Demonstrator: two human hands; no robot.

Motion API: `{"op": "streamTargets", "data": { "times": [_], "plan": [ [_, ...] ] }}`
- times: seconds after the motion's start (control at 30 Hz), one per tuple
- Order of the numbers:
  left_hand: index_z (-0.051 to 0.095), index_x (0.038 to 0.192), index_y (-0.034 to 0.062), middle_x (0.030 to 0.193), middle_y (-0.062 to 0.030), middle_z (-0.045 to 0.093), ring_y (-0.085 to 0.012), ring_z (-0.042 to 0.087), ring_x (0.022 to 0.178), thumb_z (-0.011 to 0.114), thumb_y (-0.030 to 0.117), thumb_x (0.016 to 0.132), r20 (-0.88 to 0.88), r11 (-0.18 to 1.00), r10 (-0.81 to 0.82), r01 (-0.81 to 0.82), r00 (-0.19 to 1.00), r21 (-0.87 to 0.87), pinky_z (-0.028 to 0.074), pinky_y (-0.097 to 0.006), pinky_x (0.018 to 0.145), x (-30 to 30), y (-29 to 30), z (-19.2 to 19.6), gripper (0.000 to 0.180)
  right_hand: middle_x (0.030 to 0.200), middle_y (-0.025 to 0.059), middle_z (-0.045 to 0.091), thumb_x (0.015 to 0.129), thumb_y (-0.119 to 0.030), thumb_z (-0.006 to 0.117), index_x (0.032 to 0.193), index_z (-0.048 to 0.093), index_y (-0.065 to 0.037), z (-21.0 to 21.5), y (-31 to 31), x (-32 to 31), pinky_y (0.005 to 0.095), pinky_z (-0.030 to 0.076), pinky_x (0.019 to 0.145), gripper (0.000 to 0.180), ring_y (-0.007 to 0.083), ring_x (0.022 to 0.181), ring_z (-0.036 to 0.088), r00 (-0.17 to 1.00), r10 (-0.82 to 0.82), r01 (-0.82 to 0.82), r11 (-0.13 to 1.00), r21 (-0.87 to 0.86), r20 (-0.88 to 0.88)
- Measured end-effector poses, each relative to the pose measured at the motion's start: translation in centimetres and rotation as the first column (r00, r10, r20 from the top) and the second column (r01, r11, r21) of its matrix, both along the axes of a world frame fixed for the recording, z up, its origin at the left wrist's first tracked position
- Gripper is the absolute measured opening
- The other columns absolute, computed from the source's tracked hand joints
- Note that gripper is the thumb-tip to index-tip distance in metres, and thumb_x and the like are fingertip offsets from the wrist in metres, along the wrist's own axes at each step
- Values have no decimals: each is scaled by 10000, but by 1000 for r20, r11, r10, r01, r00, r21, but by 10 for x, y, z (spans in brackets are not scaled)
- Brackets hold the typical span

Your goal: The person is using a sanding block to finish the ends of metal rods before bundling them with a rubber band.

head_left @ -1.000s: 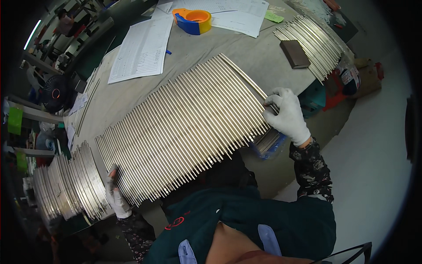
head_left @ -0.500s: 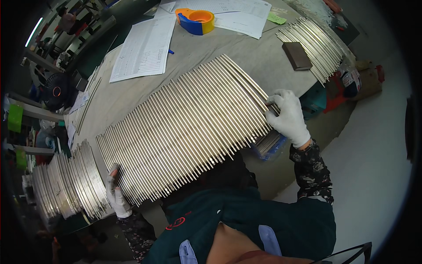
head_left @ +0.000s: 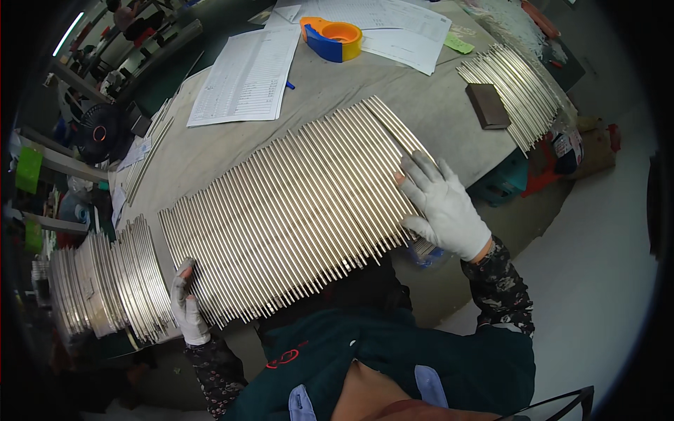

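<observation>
A broad row of slim shiny metal rods lies side by side across the near part of the table, the ends overhanging its near edge. My right hand, in a white glove with a bare fingertip showing, rests flat with spread fingers on the right end of the row. Two or so rods at that end fan slightly apart at their far ends. At the row's left end, my left hand, gloved too, stands against the outermost rods with its fingers stretched upward. Part of its fingers is hidden.
More rod bundles stand at the left. Another rod pile lies far right, a dark brown block on its edge. Printed sheets, a blue pen and an orange-and-blue tape dispenser lie behind. A black fan is at left.
My right hand has opened from a pinch at the rods' right edge and now lies spread over them. The left hand stays at the left end. The whole view has shifted slightly.
</observation>
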State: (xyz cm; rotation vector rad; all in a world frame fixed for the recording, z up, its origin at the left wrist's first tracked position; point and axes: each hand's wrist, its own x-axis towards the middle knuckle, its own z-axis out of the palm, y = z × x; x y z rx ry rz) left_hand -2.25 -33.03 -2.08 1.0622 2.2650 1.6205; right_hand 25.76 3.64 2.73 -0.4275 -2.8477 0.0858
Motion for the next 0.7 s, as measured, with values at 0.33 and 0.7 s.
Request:
{"op": "streamTargets", "data": {
  "times": [0.33, 0.7],
  "plan": [
    [522, 1179, -38, 1241, -195, 518, -312, 457, 1206, 493, 503, 868, -27, 999, 16, -17, 999, -30, 317, -422, 1039, 1, -3, 2, 624, 1420, 186, 308, 863, -597, 353, 1415, 259, -131, -15, 8, 7, 549, 221, 1048, 729, 394, 1307, 275, 989, -65, 71, 997, -44, 136],
    [524, 1173, -36, 1240, -196, 519, -312, 459, 1203, 495, 505, 867, -41, 997, 16, -19, 999, -73, 318, -420, 1037, 1, -2, 4, 622, 1362, 208, 358, 814, -559, 467, 1340, 380, -86, -12, 2, 3, 563, 249, 1022, 713, 397, 1273, 321, 995, -33, 31, 999, 28, 91]
  ]
}}
